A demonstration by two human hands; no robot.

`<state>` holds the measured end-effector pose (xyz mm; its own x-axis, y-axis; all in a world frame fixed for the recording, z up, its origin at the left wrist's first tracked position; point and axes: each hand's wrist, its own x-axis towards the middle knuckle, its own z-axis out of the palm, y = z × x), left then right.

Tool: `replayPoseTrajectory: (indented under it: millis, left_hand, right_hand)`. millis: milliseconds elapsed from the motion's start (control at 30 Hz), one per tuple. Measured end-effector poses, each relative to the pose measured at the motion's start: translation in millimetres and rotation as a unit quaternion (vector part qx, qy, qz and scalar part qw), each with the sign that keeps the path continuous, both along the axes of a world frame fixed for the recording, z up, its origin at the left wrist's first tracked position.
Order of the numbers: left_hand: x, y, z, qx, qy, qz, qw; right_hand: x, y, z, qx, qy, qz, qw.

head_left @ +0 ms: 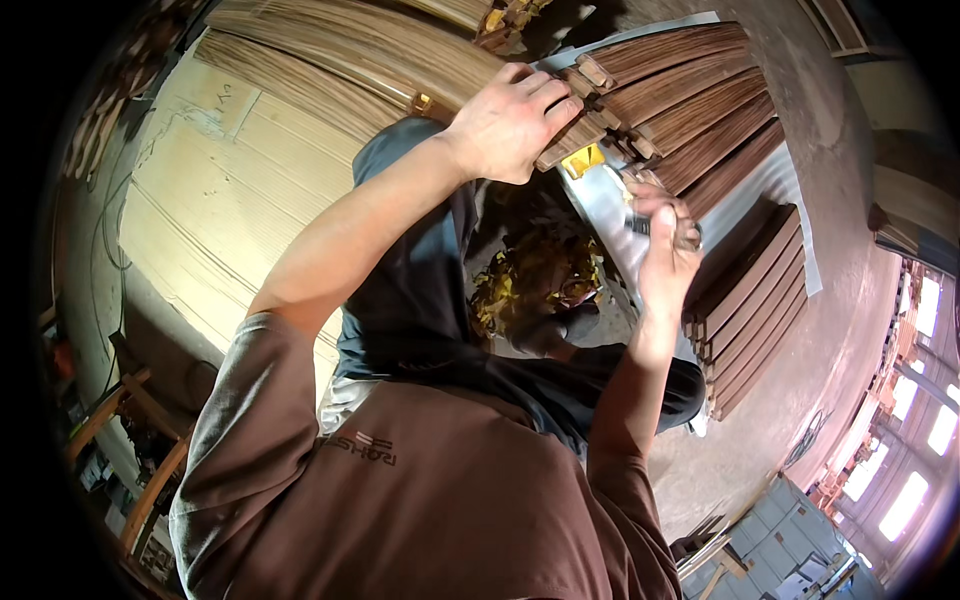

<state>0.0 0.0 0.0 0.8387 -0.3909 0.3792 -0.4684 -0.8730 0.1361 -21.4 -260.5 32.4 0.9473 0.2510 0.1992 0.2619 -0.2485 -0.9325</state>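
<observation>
My left hand (515, 125) is closed over the end of a brown wood-grained strip (575, 138), fingers wrapped across its top. At that end, just beyond my fingers, sits a bright yellow piece (582, 160) that looks like tape or film. My right hand (668, 240) is closed round a small hand tool with a dark handle (638, 226); its pale tip points toward the yellow piece. Motion blurs the tool, so its exact kind cannot be made out. Between my legs, a heap of crumpled yellow and dark scraps (540, 275) lies on the floor.
Long wooden strips (340, 50) lie over a cardboard sheet (190, 190) at the left. Dark brown strips (690, 110) rest on a pale sheet (785, 175) at the far right, with another stack (755, 300) nearer. Wooden frames (145, 470) stand lower left.
</observation>
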Motion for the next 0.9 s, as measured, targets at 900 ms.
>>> replayPoseTrajectory:
  millis: [900]
  left_hand:
    - [-6.7,1.3,3.4,-0.030,-0.022,-0.005,0.999]
  right_hand:
    - [-13.1,35.3,-81.1,-0.316,-0.318,-0.082,0.890]
